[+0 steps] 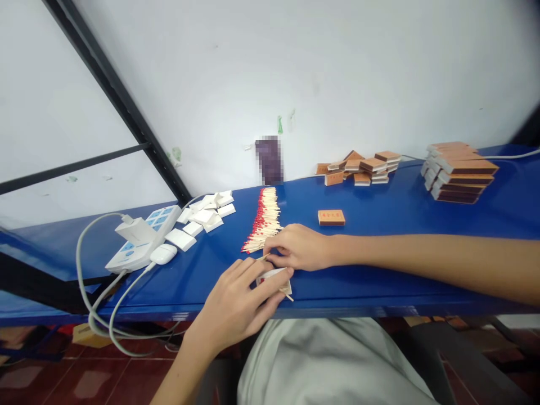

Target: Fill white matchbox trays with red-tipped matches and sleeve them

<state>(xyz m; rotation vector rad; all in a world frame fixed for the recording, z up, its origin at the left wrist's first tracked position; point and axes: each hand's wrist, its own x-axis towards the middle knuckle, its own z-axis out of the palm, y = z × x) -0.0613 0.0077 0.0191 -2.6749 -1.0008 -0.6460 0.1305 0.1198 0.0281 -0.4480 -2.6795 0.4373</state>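
My left hand (241, 298) is closed around a small white matchbox tray (287, 286) near the table's front edge. A match end pokes out of the tray's near right corner, and fingers cover most of the rest. Right above it, my right hand (304, 247) has its fingertips pinched together by a pale matchstick (262, 257). Just beyond both hands lies a long pile of red-tipped matches (266, 222). An orange matchbox sleeve (331, 217) rests on the blue table, apart from my right wrist.
White trays (205, 214) are heaped at left beside a power strip (143, 239) with chargers and looping cables (110, 281). Orange matchboxes (363, 169) lie in a loose pile by the wall. More boxes stand in a neat stack (459, 171) at right. A black metal post (122, 95) rises at left.
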